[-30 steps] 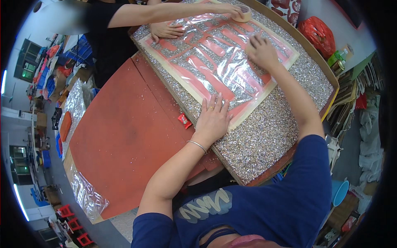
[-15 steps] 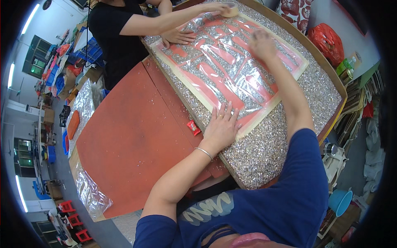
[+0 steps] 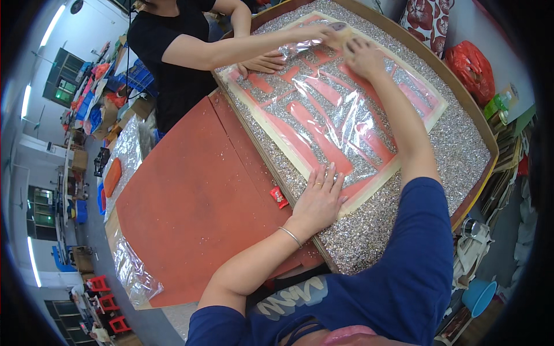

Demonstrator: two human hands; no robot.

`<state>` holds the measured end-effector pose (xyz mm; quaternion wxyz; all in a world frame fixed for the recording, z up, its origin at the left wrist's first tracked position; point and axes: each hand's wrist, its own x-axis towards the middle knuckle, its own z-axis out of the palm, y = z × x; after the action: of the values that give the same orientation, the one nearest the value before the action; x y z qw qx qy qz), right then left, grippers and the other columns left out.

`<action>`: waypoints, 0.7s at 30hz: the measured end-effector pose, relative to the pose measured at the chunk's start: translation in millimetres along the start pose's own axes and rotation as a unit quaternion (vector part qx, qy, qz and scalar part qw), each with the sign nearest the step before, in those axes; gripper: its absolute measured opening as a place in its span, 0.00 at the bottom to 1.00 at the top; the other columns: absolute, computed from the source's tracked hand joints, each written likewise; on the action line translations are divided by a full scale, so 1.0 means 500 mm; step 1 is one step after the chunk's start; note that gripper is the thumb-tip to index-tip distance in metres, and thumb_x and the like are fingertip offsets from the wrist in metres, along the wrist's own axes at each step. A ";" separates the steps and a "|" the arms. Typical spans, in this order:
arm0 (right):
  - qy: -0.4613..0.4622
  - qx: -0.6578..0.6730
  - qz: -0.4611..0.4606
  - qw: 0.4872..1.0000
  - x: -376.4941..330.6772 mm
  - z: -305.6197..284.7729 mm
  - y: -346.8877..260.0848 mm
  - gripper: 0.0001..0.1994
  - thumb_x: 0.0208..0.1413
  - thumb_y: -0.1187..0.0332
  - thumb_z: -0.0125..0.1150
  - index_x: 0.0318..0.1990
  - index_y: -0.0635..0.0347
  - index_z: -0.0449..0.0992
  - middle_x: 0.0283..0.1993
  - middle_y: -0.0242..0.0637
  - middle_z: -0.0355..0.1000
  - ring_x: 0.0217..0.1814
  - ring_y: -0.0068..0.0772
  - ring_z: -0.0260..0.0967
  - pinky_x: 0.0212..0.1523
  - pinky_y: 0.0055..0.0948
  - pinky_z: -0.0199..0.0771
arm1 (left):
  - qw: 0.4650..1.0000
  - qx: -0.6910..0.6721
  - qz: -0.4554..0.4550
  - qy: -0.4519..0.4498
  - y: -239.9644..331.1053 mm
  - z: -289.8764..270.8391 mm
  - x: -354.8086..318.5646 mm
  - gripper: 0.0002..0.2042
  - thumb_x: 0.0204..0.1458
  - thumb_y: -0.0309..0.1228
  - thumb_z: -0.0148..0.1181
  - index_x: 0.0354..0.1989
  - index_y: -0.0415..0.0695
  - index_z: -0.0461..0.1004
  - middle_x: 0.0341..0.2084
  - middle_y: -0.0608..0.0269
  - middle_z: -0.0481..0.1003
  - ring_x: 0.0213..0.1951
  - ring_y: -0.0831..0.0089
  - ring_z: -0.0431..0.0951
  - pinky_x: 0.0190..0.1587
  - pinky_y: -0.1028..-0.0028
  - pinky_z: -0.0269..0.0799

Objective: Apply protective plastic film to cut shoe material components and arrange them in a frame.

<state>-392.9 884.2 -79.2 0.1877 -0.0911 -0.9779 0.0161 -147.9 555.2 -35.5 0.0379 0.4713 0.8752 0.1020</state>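
A framed sheet with pink cut-out shapes under clear glossy film (image 3: pixel 323 95) lies on a bed of glittering grey-brown granules (image 3: pixel 456 150). My left hand (image 3: pixel 319 196) lies flat on its near corner, fingers stretched out, nothing in them. My right hand (image 3: pixel 363 57) is at the sheet's far edge, its bent fingers apart against the film. Beside it a co-worker's hand (image 3: pixel 314 34) holds a roll of tan tape (image 3: pixel 339 30), partly hidden by that hand. The co-worker's other hand (image 3: pixel 265 61) rests on the sheet's left edge.
A raised wooden rim (image 3: pixel 470 109) bounds the granules. Left of them stands a reddish-brown board (image 3: pixel 190 202), with a small red wrapped packet (image 3: pixel 279 197) near the seam. Crumpled clear plastic (image 3: pixel 133 274) lies at its corner. A red plastic bag (image 3: pixel 470 69) sits beyond the rim.
My right hand has shifted slightly toward the tape roll, and its fingers now show more apart. The co-worker's hand and tape have moved right, toward it. My left hand stays on the corner.
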 end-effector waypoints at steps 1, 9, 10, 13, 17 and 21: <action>0.024 -0.021 0.070 0.997 -0.001 -0.010 -0.010 0.27 0.56 0.52 0.50 0.62 0.51 0.65 0.67 0.41 0.59 0.64 0.57 0.59 0.60 0.50 0.64 | 1.000 -0.011 0.005 0.025 0.001 0.001 -0.001 0.26 0.61 0.42 0.47 0.61 0.34 0.63 0.61 0.34 0.60 0.64 0.40 0.59 0.66 0.50 0.52; 0.060 -0.029 -0.034 0.997 -0.008 -0.081 -0.068 0.27 0.56 0.54 0.50 0.63 0.51 0.62 0.66 0.42 0.59 0.61 0.57 0.62 0.58 0.53 0.65 | 1.000 -0.019 0.003 0.023 -0.002 0.003 -0.005 0.26 0.61 0.42 0.47 0.60 0.34 0.63 0.61 0.34 0.60 0.64 0.40 0.58 0.67 0.51 0.50; 0.041 -0.066 0.064 0.995 -0.014 -0.082 -0.071 0.27 0.56 0.53 0.50 0.63 0.51 0.63 0.65 0.42 0.60 0.61 0.57 0.62 0.58 0.52 0.65 | 0.999 -0.020 0.003 0.031 -0.002 0.004 -0.006 0.26 0.61 0.42 0.46 0.60 0.34 0.63 0.61 0.34 0.60 0.64 0.40 0.58 0.67 0.52 0.50; 0.037 -0.050 -0.114 0.992 -0.035 -0.062 -0.122 0.28 0.56 0.51 0.51 0.63 0.50 0.62 0.65 0.42 0.61 0.61 0.54 0.63 0.55 0.50 0.69 | 1.000 -0.010 0.009 0.026 -0.001 0.002 -0.006 0.26 0.61 0.42 0.46 0.60 0.33 0.63 0.62 0.34 0.59 0.64 0.41 0.58 0.67 0.52 0.50; 0.107 0.030 -0.148 0.983 -0.069 -0.069 -0.188 0.28 0.52 0.53 0.55 0.61 0.49 0.65 0.65 0.42 0.62 0.62 0.52 0.62 0.55 0.49 0.70 | 1.000 -0.009 0.005 0.014 0.001 0.003 -0.009 0.26 0.61 0.42 0.46 0.60 0.33 0.63 0.62 0.34 0.59 0.65 0.41 0.57 0.67 0.53 0.48; 0.088 0.045 -0.246 0.964 -0.111 -0.097 -0.258 0.27 0.50 0.55 0.59 0.59 0.50 0.68 0.65 0.38 0.62 0.61 0.52 0.62 0.56 0.51 0.69 | 1.000 -0.011 0.003 0.024 -0.002 0.007 -0.010 0.27 0.61 0.42 0.45 0.61 0.33 0.62 0.62 0.35 0.59 0.65 0.42 0.57 0.68 0.54 0.47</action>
<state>-346.6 747.3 -46.0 0.2752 0.1595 -0.9481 0.0050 -145.4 551.2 -39.0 0.0218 0.4713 0.8730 0.1233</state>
